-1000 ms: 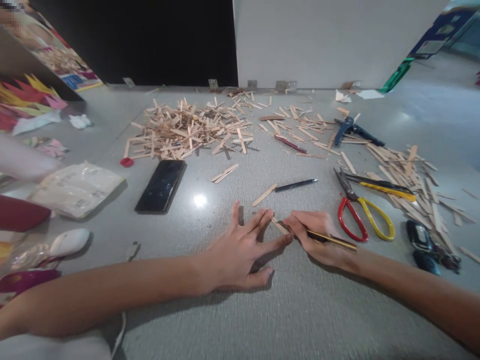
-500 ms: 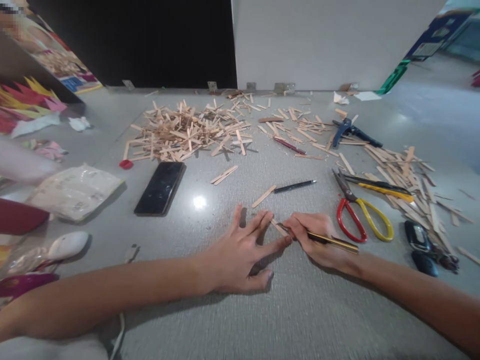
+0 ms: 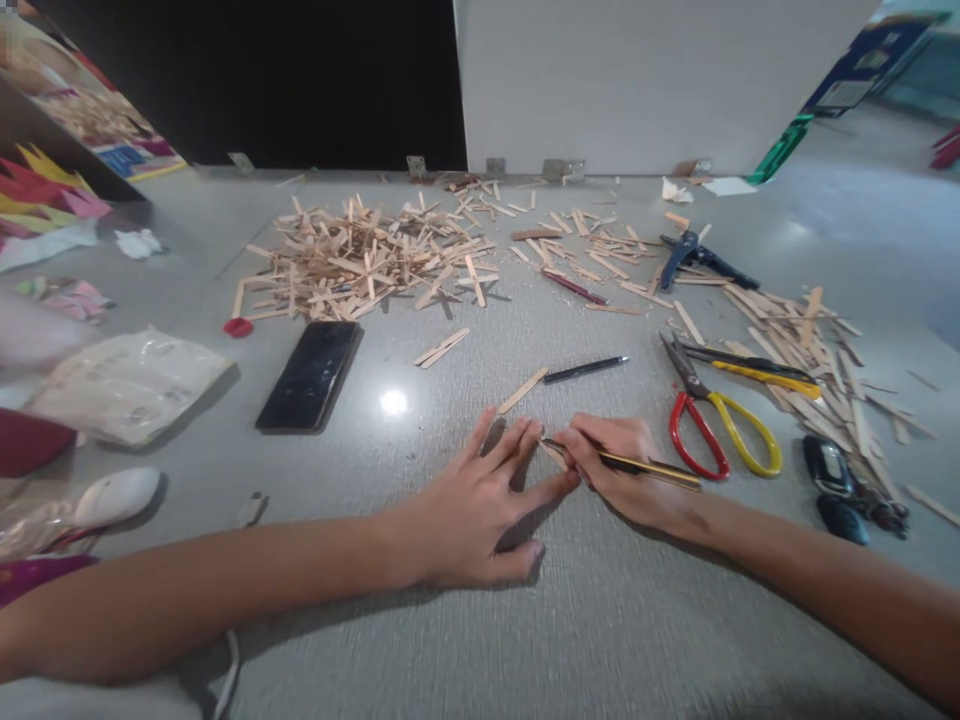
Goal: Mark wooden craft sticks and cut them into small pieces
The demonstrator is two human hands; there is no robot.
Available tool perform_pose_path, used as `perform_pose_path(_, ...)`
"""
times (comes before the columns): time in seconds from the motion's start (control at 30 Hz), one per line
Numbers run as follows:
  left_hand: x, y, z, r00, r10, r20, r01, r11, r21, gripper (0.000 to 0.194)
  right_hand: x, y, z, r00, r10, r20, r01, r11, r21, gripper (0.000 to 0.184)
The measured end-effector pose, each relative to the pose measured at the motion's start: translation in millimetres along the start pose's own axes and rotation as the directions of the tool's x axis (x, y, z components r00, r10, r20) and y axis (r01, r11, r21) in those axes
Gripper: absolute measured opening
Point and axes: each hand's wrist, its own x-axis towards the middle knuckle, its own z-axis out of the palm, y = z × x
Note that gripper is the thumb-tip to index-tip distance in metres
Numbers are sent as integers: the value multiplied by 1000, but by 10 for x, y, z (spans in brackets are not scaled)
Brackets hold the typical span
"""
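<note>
Left hand (image 3: 480, 500), fingers spread, pins a wooden stick (image 3: 553, 455) flat on the tabletop (image 3: 600, 620). Right hand (image 3: 622, 465) grips a craft knife (image 3: 645, 467) at the stick. Blade slip would likely cut the adjacent fingertips.

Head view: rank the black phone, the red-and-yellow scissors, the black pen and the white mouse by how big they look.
1. Black phone, largest.
2. Red-and-yellow scissors, about as long, but thin with open loops.
3. White mouse; it lies nearer the camera, so this place is unsure.
4. Black pen, slimmest.
</note>
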Motion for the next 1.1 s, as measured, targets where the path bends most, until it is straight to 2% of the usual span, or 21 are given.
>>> perform_pose_path(0.37,-15,-7,-4,1000,-2,-5,2,1000,-11,83,-8,34,21,999,-30,-15,30,999,-20,49)
perform_pose_path(0.9,-9,-12,8,999,2,-34,-3,999,-41,82,-36,44,28,999,33,25,-34,999,11,52)
perform_pose_path(1.1,3,-4,-11,1000,-8,10,8,999,-34,83,-27,22,14,999,26,24,-27,999,23,51)
